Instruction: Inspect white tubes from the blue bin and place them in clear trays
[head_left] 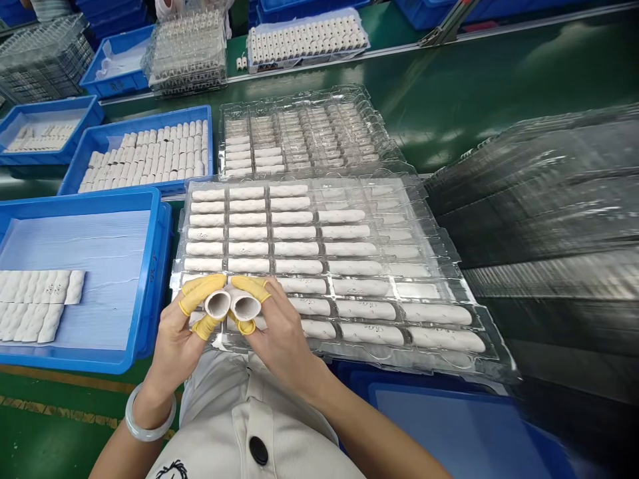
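Observation:
Yellow covers sit on the thumb and a fingertip of each hand. My left hand point(182, 332) pinches a white tube point(218, 305), and my right hand point(272, 319) pinches another white tube point(246, 307). The two tubes are side by side with their open round ends facing me. Both are held over the near left part of a clear plastic tray point(484, 332), which bears rows of white tubes lying flat. At the tray's right side some slots look vacant or hold tubes seen faintly through plastic.
A blue bin point(142, 286) on the left holds white tubes on a liner. Behind it is another filled blue bin point(208, 143). More clear trays point(369, 106) lie beyond; tall stacked trays point(549, 193) stand at right. A person's hand shows at the top.

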Action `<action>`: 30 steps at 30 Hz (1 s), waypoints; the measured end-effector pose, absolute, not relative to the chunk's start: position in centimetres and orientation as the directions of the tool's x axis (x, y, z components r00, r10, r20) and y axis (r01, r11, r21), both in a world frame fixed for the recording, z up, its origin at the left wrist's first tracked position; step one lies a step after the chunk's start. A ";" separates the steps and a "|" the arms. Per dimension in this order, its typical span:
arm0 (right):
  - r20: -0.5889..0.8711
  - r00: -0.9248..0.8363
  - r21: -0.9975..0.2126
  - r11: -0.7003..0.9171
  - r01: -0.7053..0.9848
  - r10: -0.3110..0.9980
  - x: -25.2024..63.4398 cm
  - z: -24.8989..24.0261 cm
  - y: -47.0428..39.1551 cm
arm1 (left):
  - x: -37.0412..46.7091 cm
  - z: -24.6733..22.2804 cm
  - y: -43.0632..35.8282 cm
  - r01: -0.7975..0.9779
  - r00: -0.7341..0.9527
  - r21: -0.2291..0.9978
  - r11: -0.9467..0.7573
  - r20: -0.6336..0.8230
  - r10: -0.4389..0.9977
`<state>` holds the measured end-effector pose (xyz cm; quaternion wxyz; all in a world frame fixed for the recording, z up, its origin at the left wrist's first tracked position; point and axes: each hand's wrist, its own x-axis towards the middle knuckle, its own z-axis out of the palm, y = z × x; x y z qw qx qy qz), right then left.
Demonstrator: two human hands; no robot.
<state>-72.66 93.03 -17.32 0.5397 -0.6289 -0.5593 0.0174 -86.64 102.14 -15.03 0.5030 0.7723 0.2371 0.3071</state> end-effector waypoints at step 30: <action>-0.468 -0.049 0.011 -0.050 -0.999 0.882 -71.5 -16.0 93.9 | -83.1 -12.9 102.8 -0.292 0.529 0.151 0.944 -0.797 0.291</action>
